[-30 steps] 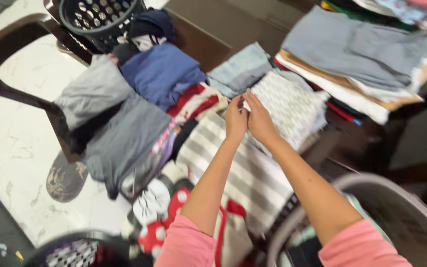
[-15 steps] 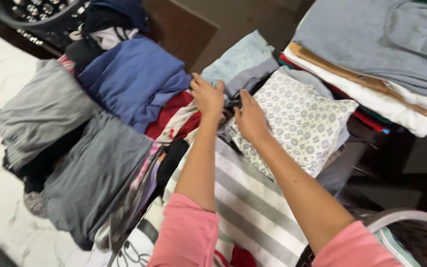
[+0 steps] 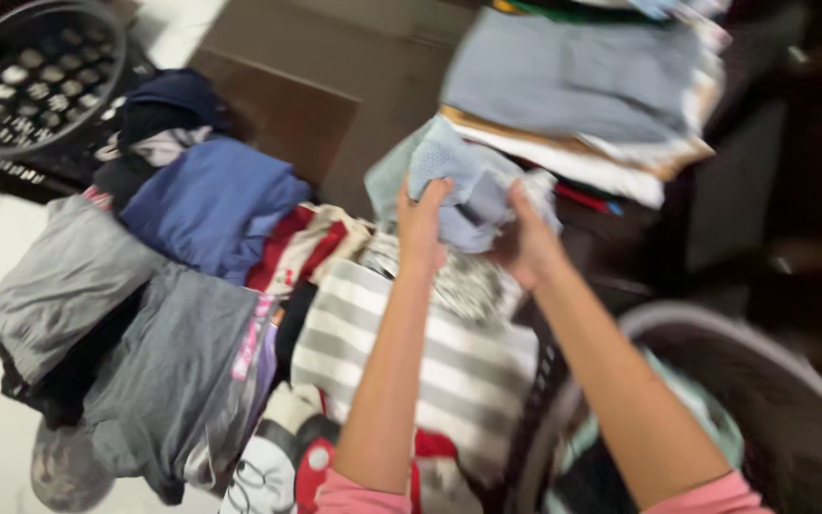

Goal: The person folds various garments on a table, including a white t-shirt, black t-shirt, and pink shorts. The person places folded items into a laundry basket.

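Left hand: the left hand (image 3: 422,224) is up, arm stretched forward, fingers closed on the near-left side of the blue cloth (image 3: 463,186).
Right hand: the right hand (image 3: 528,246) is up too, fingers closed on the cloth's right side.
Blue cloth: folded and light blue, held up between both hands, above the patterned cloth (image 3: 463,284), just in front of the tall stack (image 3: 573,90).
Around: the striped cloth (image 3: 401,352) lies under the arms. The dark blue shirt (image 3: 206,205) and grey clothes (image 3: 145,343) sit to the left. A grey basket (image 3: 744,381) is at the right.
Change: half a second ago both hands lay flat on the pile, and the blue cloth rested there. Now it is lifted.
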